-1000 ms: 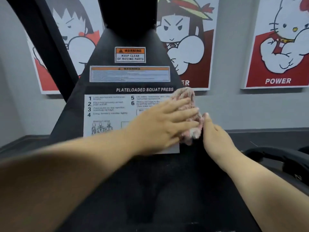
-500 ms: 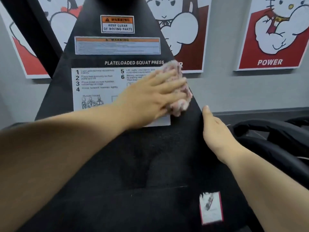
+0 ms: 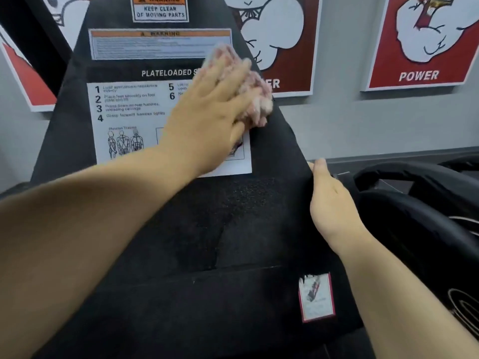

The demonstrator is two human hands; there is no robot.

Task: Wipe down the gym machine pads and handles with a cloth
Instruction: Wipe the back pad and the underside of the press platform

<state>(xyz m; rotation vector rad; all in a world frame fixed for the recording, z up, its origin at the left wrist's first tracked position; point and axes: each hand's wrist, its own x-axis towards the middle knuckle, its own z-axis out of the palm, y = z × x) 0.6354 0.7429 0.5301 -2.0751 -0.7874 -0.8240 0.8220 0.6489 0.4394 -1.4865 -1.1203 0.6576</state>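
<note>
A black squat-press panel fills the middle of the head view, with a white instruction sticker and warning labels on its upper part. My left hand lies flat on the sticker's right side and presses a fluffy pink-and-white cloth against the panel near its right edge. My right hand rests on the panel's right edge lower down, fingers together, with no cloth in it.
Black padded handles curve at the right, close to my right hand. A torn red-edged sticker sits low on the panel. Red cartoon posters hang on the grey wall behind. A black frame beam slants at the upper left.
My left hand has slid the cloth up along the panel's right side. The view has tilted down, so more of the lower panel shows. The right hand has come apart from the cloth.
</note>
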